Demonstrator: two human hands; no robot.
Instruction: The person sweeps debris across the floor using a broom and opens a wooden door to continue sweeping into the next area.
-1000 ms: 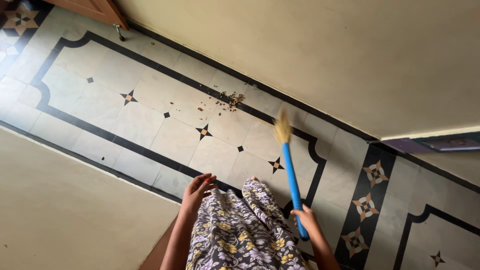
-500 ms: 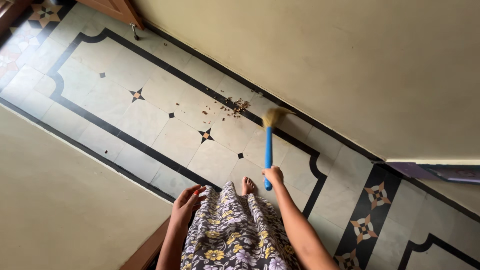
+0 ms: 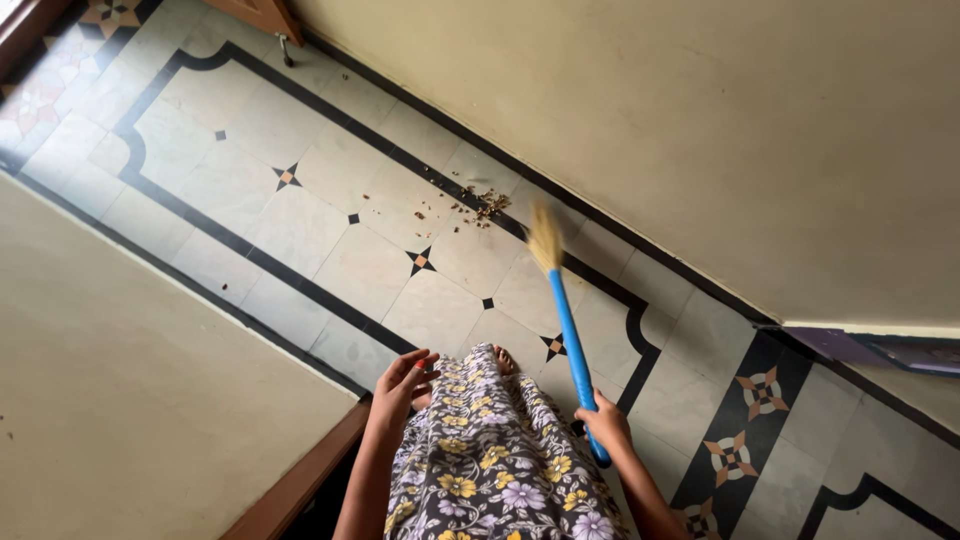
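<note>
Head view: right hand (image 3: 603, 424) clamped on the lower end of a blue-handled broom (image 3: 568, 340). Its long axis runs up and slightly left from the hand, straw bristles (image 3: 544, 238) blurred just beside a brown debris pile (image 3: 483, 205) by the wall (image 3: 700, 130). Left hand (image 3: 402, 381), fingers loosely spread, rests at the floral garment (image 3: 490, 460), holding nothing. Right hand is nearer the debris. Tiled floor (image 3: 300, 230); no containers visible.
</note>
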